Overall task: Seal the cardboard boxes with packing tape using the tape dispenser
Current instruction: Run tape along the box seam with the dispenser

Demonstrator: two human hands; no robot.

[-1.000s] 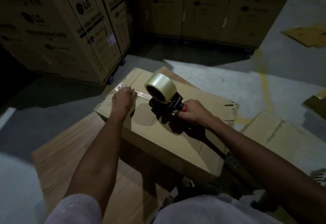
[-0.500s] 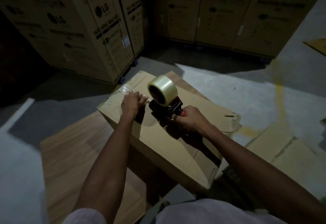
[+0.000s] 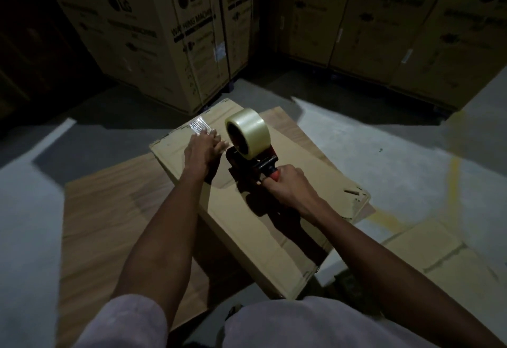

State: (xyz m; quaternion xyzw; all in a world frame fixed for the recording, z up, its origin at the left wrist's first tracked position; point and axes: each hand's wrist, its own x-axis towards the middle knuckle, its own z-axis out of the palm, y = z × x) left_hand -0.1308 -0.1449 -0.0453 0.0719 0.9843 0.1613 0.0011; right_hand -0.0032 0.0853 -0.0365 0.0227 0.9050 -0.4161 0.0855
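Since a second ago the left hand (image 3: pixel 201 150) slid along the tape (image 3: pixel 201 127) on the box (image 3: pixel 263 210), fingers flat, while the right hand (image 3: pixel 288 183) clenches the dispenser (image 3: pixel 247 139) beside it; uneven pulling could wrinkle tape.

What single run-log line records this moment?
left hand: presses tape end | right hand: grips tape dispenser | cardboard box: partly taped

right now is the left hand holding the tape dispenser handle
No, the right hand grips the tape dispenser handle; the left hand presses on the box.
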